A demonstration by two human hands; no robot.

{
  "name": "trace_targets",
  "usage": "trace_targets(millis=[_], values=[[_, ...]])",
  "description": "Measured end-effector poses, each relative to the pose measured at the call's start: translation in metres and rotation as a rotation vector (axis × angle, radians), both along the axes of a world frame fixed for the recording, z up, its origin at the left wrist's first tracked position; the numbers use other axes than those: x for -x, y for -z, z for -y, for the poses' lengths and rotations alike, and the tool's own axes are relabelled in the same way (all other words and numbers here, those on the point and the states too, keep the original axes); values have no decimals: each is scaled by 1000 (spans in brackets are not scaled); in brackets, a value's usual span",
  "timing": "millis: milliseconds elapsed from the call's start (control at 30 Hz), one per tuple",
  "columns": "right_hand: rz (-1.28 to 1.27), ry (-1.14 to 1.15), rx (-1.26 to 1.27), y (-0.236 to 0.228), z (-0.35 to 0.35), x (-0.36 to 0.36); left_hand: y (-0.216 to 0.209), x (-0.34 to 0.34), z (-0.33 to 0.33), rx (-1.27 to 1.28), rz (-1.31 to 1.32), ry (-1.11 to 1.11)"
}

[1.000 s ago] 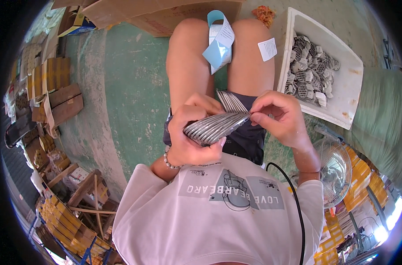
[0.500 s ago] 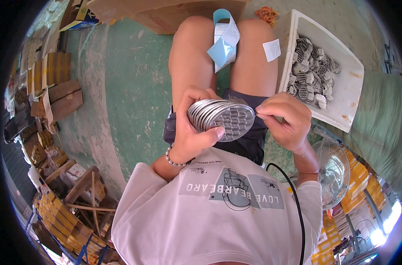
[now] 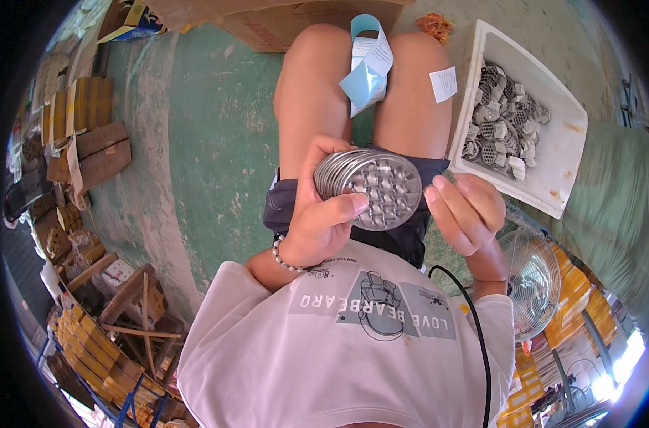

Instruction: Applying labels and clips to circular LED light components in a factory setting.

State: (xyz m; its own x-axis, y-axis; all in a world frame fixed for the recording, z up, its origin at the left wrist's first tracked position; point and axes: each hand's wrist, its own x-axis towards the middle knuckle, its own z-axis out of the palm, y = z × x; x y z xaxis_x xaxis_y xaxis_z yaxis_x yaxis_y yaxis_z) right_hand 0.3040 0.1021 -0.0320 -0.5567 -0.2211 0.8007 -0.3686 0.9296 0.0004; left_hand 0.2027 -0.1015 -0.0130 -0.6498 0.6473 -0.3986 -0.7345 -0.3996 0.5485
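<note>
A stack of round, shiny metal discs with a dimpled or perforated pattern (image 3: 385, 189) is gripped in my left hand (image 3: 324, 214). The thumb presses on the face of the front disc while the fingers wrap behind the stack. Close beside the disc's right edge is my right hand (image 3: 470, 214), its fingers curled together. Whether anything small is between those fingertips cannot be made out. Between my thighs lies a curled strip of white labels on light blue backing (image 3: 371, 75). A single white label (image 3: 443, 84) sits on my right thigh.
To the right stands a white foam box (image 3: 570, 157) holding many perforated metal pieces with paper tags (image 3: 502, 118). A cardboard box (image 3: 317, 25) is beyond my knees. A fan (image 3: 534, 285) stands near my right elbow. Stacked cartons (image 3: 89, 114) line the left side.
My left hand has turned the stack so the front disc faces up more, and shifted slightly right. My right fingers have left the rim and curled in more.
</note>
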Motion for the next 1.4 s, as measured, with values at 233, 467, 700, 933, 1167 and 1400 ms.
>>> trace_targets(millis=[233, 467, 700, 933, 1167, 1400], values=[[-597, 166, -387, 31, -15, 21, 1, -3, -5, -80, 226, -26], [-85, 46, 226, 30, -10, 6, 10, 2, 0, -236, 193, 76], [2, 60, 504, 26, 15, 14, 38, 10, -1, -482, -121, 65], [272, 89, 762, 21, 26, 20, 50, 26, 7, -457, -485, 70], [748, -399, 1799, 12, 27, -6, 47, 32, 8, -261, -1007, -92], [840, -298, 2073, 3, 37, -5, 41, 33, 8, -193, -1232, -10]])
